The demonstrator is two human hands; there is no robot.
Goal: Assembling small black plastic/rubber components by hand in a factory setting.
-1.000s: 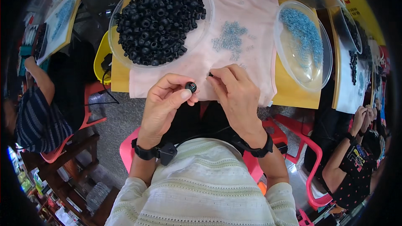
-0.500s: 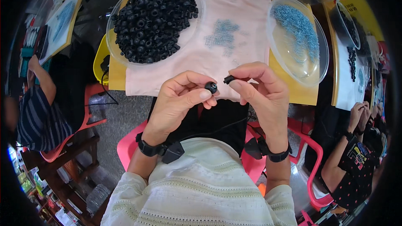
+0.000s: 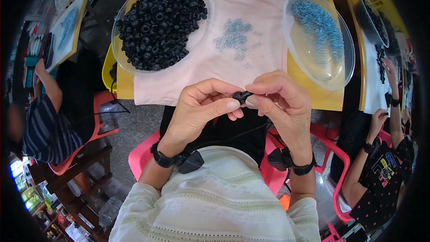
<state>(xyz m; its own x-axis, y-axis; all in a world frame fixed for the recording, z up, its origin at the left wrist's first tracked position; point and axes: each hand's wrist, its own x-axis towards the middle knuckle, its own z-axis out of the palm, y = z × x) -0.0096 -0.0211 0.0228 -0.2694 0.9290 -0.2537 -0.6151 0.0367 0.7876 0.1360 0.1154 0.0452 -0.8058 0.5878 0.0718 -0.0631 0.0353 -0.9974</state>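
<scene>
My left hand pinches a round black knob-like part between thumb and fingertips. In a matching pinch, my right hand grips a small black cylindrical piece. The two black parts meet end to end over my lap, just off the table's near edge; whether one sits inside the other is hidden by my fingers. A pink cloth covers the middle of the table. On it lies a loose patch of small blue-grey springs.
A clear oval tray heaped with black parts stands at the left. Another clear tray at the right holds many small blue-grey springs. People sit at tables on both sides; a person's striped sleeve shows left. My pink chair surrounds me.
My hands have come together, so the cylindrical piece now touches the round part; before, a gap lay between them. The person at the right has raised a hand toward the table.
</scene>
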